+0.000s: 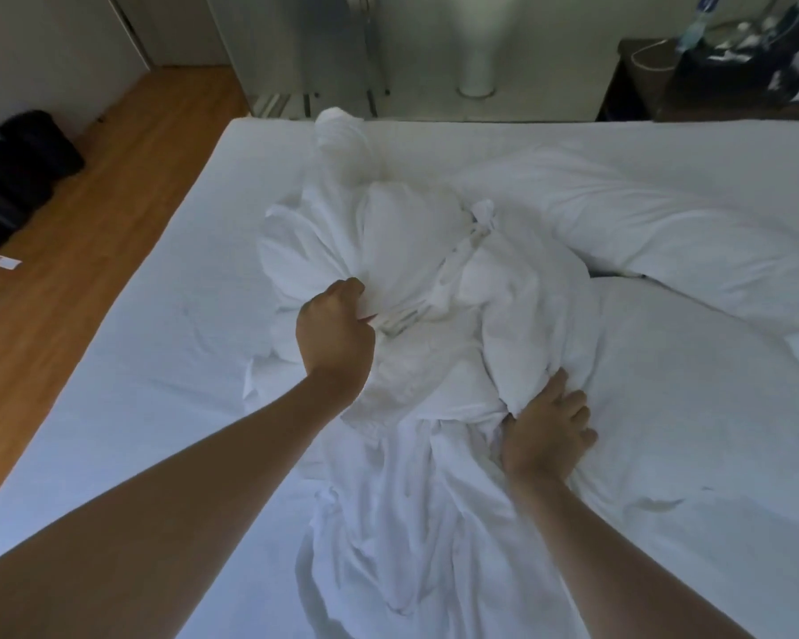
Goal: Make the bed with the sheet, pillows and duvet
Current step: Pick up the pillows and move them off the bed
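A crumpled white duvet (pixel 434 279) lies bunched in the middle of the bed, trailing toward me in loose folds. My left hand (pixel 335 332) grips a fold of it at the bundle's left side, fingers curled into the cloth. My right hand (pixel 547 431) lies on the bundle's lower right edge; its fingers are fairly straight, and the thumb side is buried in the fabric. Two white pillows lie to the right: one further back (pixel 656 237), one nearer (pixel 693 398). A smooth white sheet (pixel 158 352) covers the mattress.
Wooden floor (pixel 79 242) runs along the bed's left side, with black bags (pixel 19 172) on it by the wall. Beyond the bed's far edge stands a white lamp base (pixel 476 62). A dark bedside table (pixel 693 85) with bottles and clutter is at the back right.
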A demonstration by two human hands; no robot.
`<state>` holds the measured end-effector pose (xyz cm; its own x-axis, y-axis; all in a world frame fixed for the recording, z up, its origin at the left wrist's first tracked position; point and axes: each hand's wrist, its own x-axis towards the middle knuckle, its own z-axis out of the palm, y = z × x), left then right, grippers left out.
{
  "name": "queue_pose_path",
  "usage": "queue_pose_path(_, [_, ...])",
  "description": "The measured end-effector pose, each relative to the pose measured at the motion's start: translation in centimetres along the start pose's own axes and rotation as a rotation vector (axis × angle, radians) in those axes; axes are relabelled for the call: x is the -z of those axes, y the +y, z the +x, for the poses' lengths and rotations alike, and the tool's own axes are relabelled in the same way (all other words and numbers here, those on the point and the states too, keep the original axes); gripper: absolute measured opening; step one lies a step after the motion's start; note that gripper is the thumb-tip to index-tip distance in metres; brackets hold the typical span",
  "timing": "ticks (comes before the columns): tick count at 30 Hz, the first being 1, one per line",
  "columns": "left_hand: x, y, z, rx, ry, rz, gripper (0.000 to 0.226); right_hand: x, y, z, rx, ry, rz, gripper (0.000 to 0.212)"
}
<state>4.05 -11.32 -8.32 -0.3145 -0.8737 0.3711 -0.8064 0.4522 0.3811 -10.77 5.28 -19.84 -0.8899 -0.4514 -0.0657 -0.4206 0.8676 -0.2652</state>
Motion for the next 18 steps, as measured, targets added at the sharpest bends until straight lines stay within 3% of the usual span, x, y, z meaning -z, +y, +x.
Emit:
queue_pose_path(6, [5.6, 6.8, -6.5, -0.243, 0.06, -0.07, 0.045, 3.8, 3.8, -3.6, -0.059, 0.018, 0.161, 0.086])
queue_pose_path(11, [7.7, 11.6, -13.8, -0.467, 0.045, -0.097, 0.034, 7.2, 8.3, -8.7, -0.112, 0.037, 0.424, 0.084])
queue_pose_path(15, [7.7, 14.4, -18.9, -0.588, -0.022, -0.089, 0.042, 11.2, 11.5, -11.2, -0.188, -0.064, 0.605, 0.082])
queue_pose_path(18, [7.0, 15.8, -22.0, -0.655, -0.038, -0.046, 0.046, 14.5, 14.1, -11.4, -0.214, -0.257, 0.891, 0.059])
